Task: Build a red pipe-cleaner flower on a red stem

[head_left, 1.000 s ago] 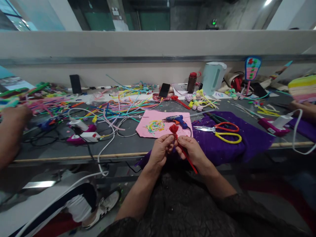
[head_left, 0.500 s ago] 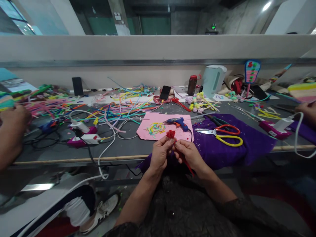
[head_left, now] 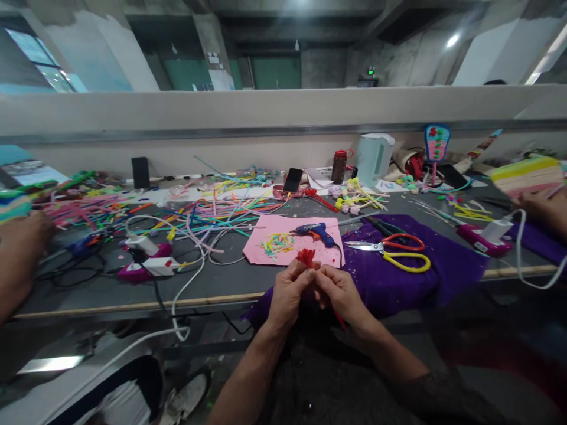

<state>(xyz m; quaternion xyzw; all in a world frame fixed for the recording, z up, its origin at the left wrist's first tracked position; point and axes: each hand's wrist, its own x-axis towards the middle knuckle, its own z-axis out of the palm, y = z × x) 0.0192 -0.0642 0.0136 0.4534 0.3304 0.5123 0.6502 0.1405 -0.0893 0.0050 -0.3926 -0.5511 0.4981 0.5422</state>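
Note:
A red flower (head_left: 305,256), apparently of fuzzy pipe cleaner, sticks up between my two hands at the table's front edge. My left hand (head_left: 290,290) pinches it just below the petals. Close against it, my right hand (head_left: 340,290) is closed on the flower's red stem (head_left: 340,320), whose end hangs out below. My fingertips hide the part between. Just beyond lies a pink sheet (head_left: 261,224), bearing a blue glue gun (head_left: 321,234) and small pastel pieces (head_left: 277,244). To the right, scissors (head_left: 383,248) with one red and one yellow handle rest on purple cloth (head_left: 460,254).
Loose pipe cleaners (head_left: 221,206) cover the table's left half. Power strips (head_left: 148,268) with white cables stand on both sides. A kettle (head_left: 372,159), a bottle (head_left: 339,166) and a phone (head_left: 293,179) are at the back. Other people's hands (head_left: 24,248) work at both edges.
The view has tilted up a little, so the table sits lower. Both hands still grip the red flower, its petals turned slightly and my right fingers closer to my left.

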